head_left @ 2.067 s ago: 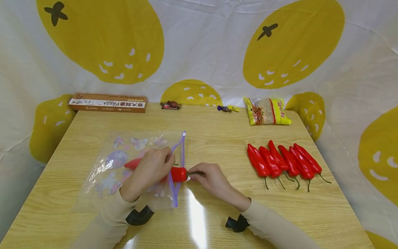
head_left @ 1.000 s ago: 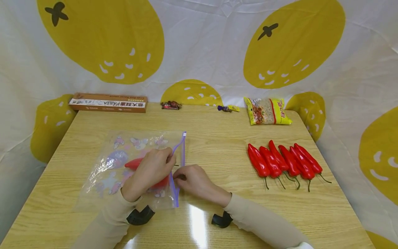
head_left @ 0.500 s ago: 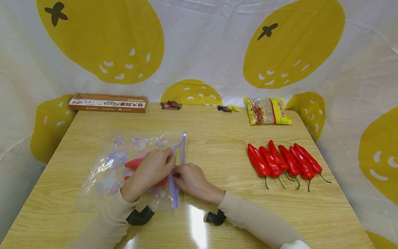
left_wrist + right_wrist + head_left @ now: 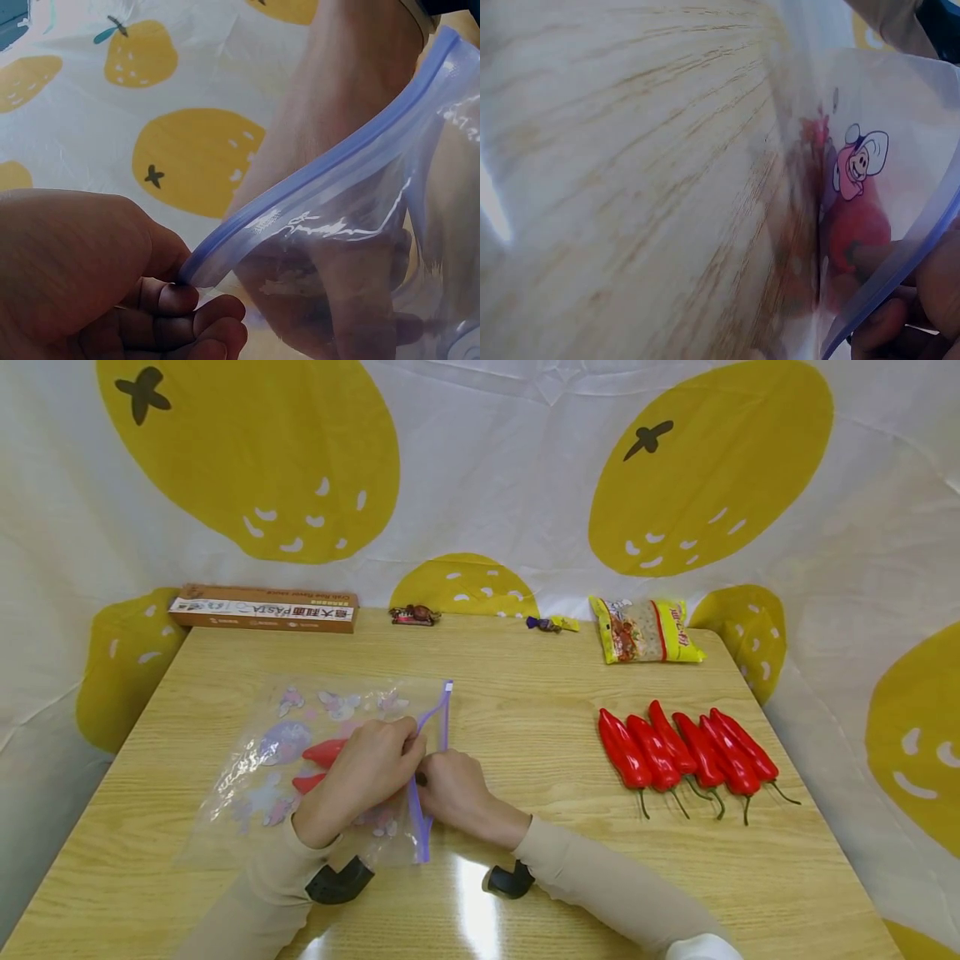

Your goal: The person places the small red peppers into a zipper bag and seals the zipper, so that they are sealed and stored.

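Note:
A clear zip bag [image 4: 285, 743] with cartoon prints and a purple zip edge [image 4: 330, 169] lies flat, its mouth to the right. My left hand [image 4: 372, 762] pinches the upper lip of the mouth and lifts it; in the left wrist view the left hand [image 4: 112, 270] holds that purple edge between thumb and finger. My right hand [image 4: 456, 789] reaches into the mouth with curled fingers. Inside, the red pepper [image 4: 861, 232] has its stem end at those fingers. Two red pepper tips [image 4: 324, 752] show beside my left hand, the rest of them hidden beneath it.
Several red peppers [image 4: 693, 756] with green stems lie in a row on the wooden table [image 4: 540, 718] at right. Along the back are a pasta box [image 4: 262, 608], wrapped candies [image 4: 414, 614], another candy [image 4: 551, 623] and a yellow food packet [image 4: 647, 631]. A printed cloth hangs behind.
My right hand has moved left, from holding a pepper's stem outside the mouth to reaching into the bag. That pepper has slid deeper in, its tip now showing. My left hand stays put.

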A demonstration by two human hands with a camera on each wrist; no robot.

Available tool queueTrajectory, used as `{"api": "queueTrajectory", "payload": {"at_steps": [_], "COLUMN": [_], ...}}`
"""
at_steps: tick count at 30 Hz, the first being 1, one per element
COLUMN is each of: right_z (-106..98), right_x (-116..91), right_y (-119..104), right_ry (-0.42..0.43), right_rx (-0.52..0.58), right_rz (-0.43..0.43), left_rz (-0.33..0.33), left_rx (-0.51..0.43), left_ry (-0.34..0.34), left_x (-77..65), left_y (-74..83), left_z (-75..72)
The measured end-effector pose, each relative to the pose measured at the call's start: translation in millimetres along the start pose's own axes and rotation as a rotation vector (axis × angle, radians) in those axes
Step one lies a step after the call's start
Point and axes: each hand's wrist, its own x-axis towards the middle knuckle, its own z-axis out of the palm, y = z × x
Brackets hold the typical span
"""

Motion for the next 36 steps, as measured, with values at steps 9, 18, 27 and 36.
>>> {"api": "queueTrajectory", "payload": {"at_steps": [9,18,27,36], "right_z": [-4.8,-39.2,-88.8,-104.5], "right_x": [-5.8,-43.4,-91.3,-124.1], "right_y": [5.5,42.6,126.9,187.4], "right_ry": [-0.014,0.118,0.308,0.388], "right_rx": [0.062,0.063,-0.167,-0.345], "right_rz": [0.001,-0.024,0.142,0.291], "left_rz": [-0.013,-0.023,-0.035,-0.053], "left_rx": [-0.001,-0.007,-0.016,-0.038], "left_ry": [-0.013,0.008,-0.002,-0.02], "left_x": [-1.1,-1.4,0.1,0.6], "left_y": [-1.8,-3.6,-3.9,-4.5], "left_z": [1.5,-0.8,-3.3,-3.8]}}
